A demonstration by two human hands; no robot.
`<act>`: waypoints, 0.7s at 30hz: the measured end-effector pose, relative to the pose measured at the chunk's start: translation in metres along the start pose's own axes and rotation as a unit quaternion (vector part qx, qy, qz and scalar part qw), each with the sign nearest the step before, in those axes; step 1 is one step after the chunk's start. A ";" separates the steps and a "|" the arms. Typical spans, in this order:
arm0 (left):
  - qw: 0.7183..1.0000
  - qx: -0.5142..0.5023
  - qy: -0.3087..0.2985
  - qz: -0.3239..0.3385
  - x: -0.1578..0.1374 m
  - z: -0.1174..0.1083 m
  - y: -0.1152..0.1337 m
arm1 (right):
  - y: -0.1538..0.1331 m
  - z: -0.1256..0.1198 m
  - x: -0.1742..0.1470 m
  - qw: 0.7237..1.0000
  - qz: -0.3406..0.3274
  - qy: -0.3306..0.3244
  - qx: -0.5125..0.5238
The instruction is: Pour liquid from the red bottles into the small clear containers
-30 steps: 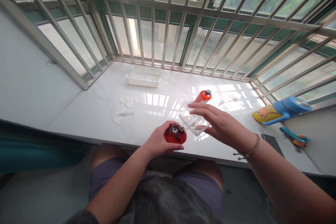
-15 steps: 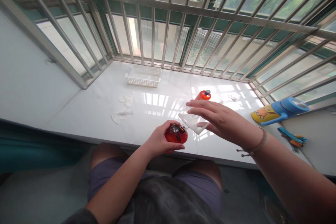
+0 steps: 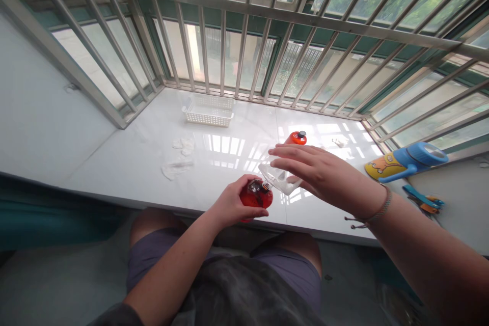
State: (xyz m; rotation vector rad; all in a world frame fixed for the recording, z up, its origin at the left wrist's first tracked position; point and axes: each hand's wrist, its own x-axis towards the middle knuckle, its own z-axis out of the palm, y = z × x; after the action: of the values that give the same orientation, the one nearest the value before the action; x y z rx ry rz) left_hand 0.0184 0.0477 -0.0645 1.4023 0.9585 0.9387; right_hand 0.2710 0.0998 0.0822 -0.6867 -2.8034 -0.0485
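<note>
My left hand (image 3: 237, 202) is wrapped round a red bottle (image 3: 252, 200) just above the front edge of the counter. A dark, shiny neck on the bottle points up and to the right. Over it, my right hand (image 3: 307, 165) grips a clear plastic vessel (image 3: 278, 180), tilted so that its near end meets or nearly meets the bottle's neck. Whether the vessel is a funnel or a small container I cannot tell. Behind my right fingers stands a second red bottle (image 3: 296, 138) with a black cap, partly hidden.
A white perforated basket (image 3: 209, 119) sits near the window bars. Wet-looking white patches (image 3: 178, 169) lie on the white counter (image 3: 126, 163) at the left. To the right are a blue and yellow flask (image 3: 407, 160) and a blue and orange tool (image 3: 424, 200).
The clear vessel looks more see-through and has shifted very slightly to the left with my right hand. My left hand and the red bottle stay in place.
</note>
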 end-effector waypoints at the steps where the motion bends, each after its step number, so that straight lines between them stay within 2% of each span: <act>1: 1.000 0.001 -0.001 0.001 0.000 0.000 0.000 | 0.000 0.000 0.000 1.000 -0.002 -0.002 -0.003; 21: 1.000 0.021 0.008 -0.009 0.002 0.000 -0.007 | -0.001 -0.007 0.004 0.998 -0.034 -0.027 -0.051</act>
State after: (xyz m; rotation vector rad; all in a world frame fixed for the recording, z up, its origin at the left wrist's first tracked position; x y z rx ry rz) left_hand 0.0186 0.0494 -0.0717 1.4221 1.0057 0.9217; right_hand 0.2685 0.1000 0.0900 -0.6233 -2.8934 -0.1894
